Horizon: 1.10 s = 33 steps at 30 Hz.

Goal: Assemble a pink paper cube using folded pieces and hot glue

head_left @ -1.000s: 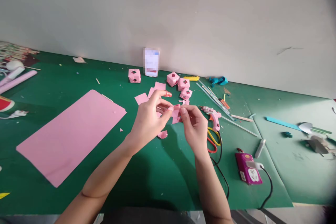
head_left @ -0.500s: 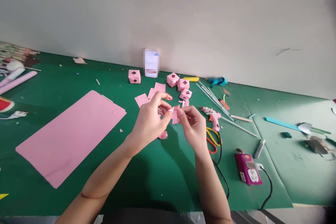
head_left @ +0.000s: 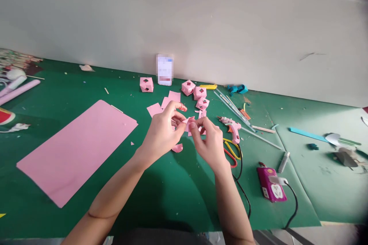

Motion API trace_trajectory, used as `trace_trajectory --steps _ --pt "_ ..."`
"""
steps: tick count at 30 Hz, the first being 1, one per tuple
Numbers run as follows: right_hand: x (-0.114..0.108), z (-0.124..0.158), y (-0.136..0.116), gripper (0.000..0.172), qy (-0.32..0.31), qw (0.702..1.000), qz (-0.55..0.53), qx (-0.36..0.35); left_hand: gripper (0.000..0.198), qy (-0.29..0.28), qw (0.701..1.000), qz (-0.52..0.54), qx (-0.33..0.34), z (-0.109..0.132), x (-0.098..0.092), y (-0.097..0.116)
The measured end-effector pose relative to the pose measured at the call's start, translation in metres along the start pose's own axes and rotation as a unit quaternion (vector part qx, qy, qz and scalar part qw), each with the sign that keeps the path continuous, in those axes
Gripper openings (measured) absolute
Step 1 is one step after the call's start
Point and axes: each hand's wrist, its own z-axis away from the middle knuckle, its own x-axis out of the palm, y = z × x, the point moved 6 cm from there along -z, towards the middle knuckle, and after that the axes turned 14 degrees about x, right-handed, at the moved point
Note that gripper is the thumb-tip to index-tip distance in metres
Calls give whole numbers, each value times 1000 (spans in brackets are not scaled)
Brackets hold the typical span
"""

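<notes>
While both hands hover above the green mat [head_left: 178,195], left hand [head_left: 162,134] and right hand [head_left: 211,143] pinch a small pink paper piece [head_left: 190,123] between fingertips. Pink glue gun [head_left: 232,127] lies just right of them; finished pink cubes [head_left: 198,93] sit behind.

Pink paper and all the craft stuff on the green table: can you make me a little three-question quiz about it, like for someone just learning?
1. True or false: both hands pinch one small pink paper piece.
2. How many folded pink cubes stand near the wall? A) two B) four C) seven
3. Fill in: the glue gun lies to the ____ of the hands.

Key:
1. True. The left hand and right hand meet on the paper piece.
2. B. One cube stands alone; three more cluster together.
3. Right. The glue gun lies beside the right hand on the table.
</notes>
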Motion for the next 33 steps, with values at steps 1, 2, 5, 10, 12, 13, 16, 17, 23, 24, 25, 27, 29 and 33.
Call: trace_trajectory --steps 1,2,5,10,12,13,16,17,23,24,25,27,29,33 --pt "-1 -1 0 23 -11 1000 -4 -2 26 -6 1000 0 -2 0 0 0" --pt "-2 -2 1 23 -21 1000 -12 -4 25 -11 1000 1 -4 0 1 -1" --pt "-5 -4 2 23 -41 998 -49 -17 24 -20 1000 16 -15 0 2 -2" --pt "-10 -4 2 23 -29 994 -97 -31 24 -22 997 62 -38 1 4 -3" --pt "-10 -3 1 23 -19 993 -109 -33 26 -16 996 77 -37 1 4 -3" --pt "-10 -2 1 23 -13 993 -110 -34 26 -11 996 85 -35 1 3 -3" --pt "-8 -1 -1 22 4 996 -85 -33 28 11 996 90 -23 1 2 -2" --pt "-7 -1 -1 22 7 997 -71 -32 28 16 996 85 -18 1 2 -2" --pt "-5 -1 1 24 -28 996 -84 -18 30 10 997 71 -15 0 3 -3" --pt "-5 -1 1 25 -30 994 -100 -14 30 7 997 73 -17 0 4 -3" --pt "-6 -1 2 25 -31 993 -115 -6 30 7 997 72 -18 0 3 -3" --pt "-6 -3 5 25 -38 990 -136 20 28 18 998 55 -9 0 2 -2" --pt "-7 -6 11 27 -60 989 -125 54 27 33 999 24 6 -1 1 -1" --pt "-33 -16 52 41 -45 984 45 166 25 49 998 -21 32 -2 0 -2"
